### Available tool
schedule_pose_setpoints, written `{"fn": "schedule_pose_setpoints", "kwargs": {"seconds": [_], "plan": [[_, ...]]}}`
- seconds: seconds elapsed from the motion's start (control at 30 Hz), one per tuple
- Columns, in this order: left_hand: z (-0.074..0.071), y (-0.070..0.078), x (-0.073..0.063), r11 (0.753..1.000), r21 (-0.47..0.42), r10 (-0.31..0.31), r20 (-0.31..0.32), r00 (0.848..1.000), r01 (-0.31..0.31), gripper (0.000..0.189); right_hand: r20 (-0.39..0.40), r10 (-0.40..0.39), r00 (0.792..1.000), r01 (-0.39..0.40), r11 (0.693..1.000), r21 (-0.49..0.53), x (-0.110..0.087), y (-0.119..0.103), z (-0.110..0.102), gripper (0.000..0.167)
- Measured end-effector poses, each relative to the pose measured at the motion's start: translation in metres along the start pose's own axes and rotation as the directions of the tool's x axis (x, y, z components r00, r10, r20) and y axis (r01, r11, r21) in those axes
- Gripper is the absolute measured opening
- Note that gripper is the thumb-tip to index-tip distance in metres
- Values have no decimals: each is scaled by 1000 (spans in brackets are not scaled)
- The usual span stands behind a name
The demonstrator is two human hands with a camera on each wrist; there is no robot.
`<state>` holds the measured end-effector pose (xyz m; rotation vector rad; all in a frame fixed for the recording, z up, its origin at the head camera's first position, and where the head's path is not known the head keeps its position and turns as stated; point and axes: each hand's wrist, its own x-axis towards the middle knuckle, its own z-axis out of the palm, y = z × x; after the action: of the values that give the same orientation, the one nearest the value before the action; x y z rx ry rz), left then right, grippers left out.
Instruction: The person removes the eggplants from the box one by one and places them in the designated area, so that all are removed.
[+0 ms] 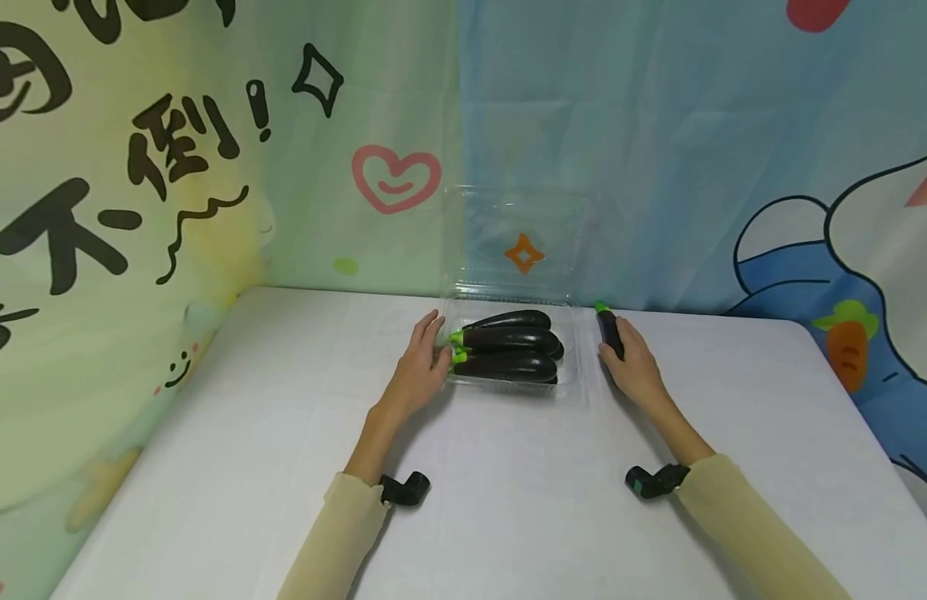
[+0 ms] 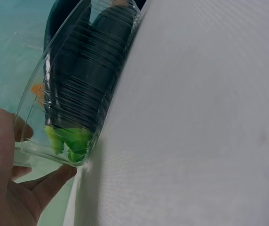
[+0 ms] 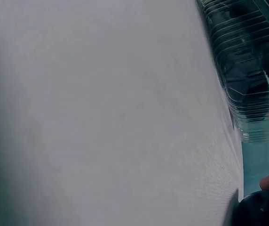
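Note:
A clear plastic clamshell box (image 1: 574, 346) stands with its lid (image 1: 482, 242) raised against the backdrop. Inside lie several dark purple eggplants (image 1: 508, 366), their green stem ends to the left. My left hand (image 1: 420, 371) grips the box's left end, and the left wrist view has the thumb over the rim (image 2: 47, 157) and fingers low on the outside. To the right of the box, my right hand (image 1: 638, 367) holds one more eggplant (image 1: 609, 330), its green stem pointing away from me. Only the rounded end of that eggplant (image 3: 257, 209) enters the right wrist view.
A white cloth covers the table (image 1: 523, 492). Its far edge meets a printed fabric backdrop (image 1: 658, 167) right behind the box. Small black wrist cameras (image 1: 407, 489) sit at both cuffs.

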<state>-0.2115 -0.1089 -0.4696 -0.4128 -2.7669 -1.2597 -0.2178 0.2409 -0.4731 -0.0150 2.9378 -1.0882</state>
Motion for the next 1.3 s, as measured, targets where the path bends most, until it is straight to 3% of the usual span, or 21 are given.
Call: {"fn": "schedule_pose_setpoints", "kwargs": {"seconds": [0.47, 0.97, 1.3], "plan": [[-3, 4, 2, 1000, 5, 3, -7, 1000, -3, 56, 66, -2, 998, 3, 1000, -22, 7, -3, -5, 68], [0, 1, -1, 1000, 4, 5, 3, 1000, -5, 56, 183, 50, 982, -54, 998, 17, 2, -7, -10, 66], [0, 0, 1, 1000, 5, 10, -1, 1000, -10, 55, 191, 40, 981, -42, 999, 3, 11, -6, -16, 72]]}}
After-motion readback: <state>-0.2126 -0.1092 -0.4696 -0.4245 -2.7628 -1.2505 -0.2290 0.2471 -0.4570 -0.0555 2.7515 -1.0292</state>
